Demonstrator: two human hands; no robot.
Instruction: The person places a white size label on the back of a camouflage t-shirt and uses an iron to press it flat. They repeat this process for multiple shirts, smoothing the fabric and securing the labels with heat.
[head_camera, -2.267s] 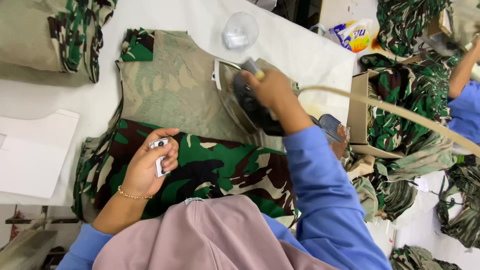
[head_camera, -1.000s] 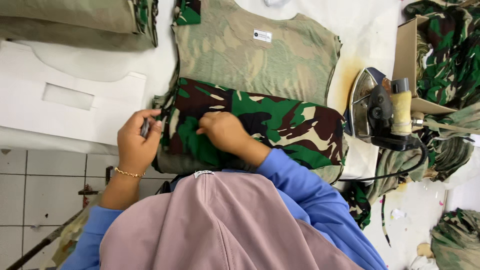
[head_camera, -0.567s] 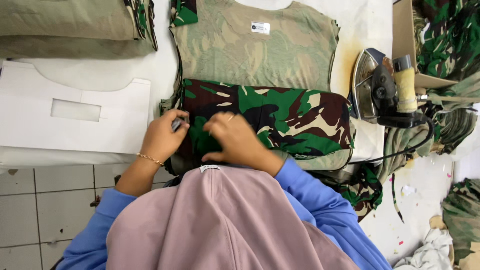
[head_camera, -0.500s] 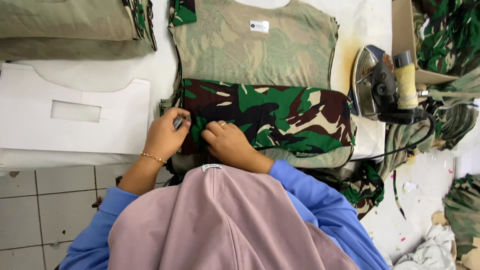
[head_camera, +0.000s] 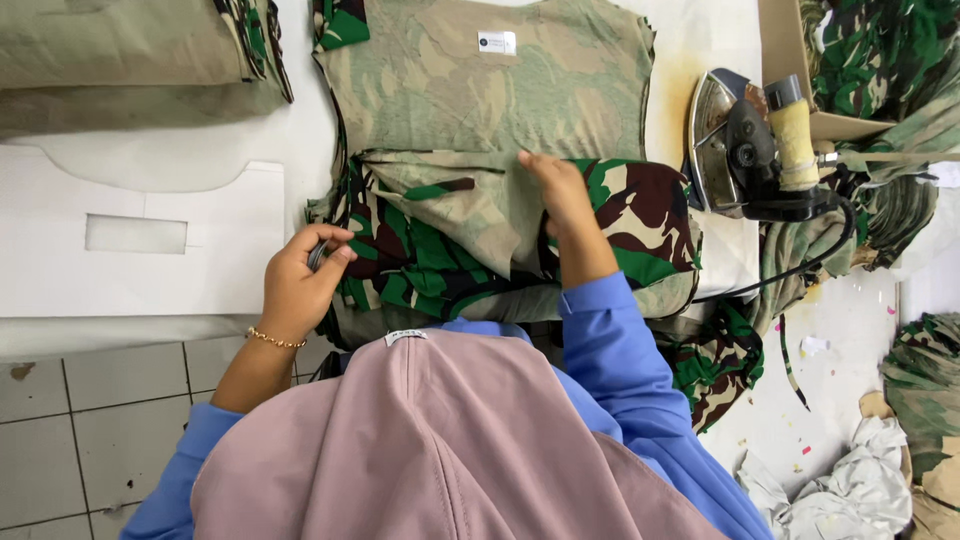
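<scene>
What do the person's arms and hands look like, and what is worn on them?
Both arms wear long blue sleeves. The left hand is bare, with a thin gold bracelet at the wrist. The right hand is bare too, with no jewellery visible.

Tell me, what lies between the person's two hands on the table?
In the head view, folded camouflage cloth fills the stretch between the left hand and the right hand; nothing else lies there.
</scene>
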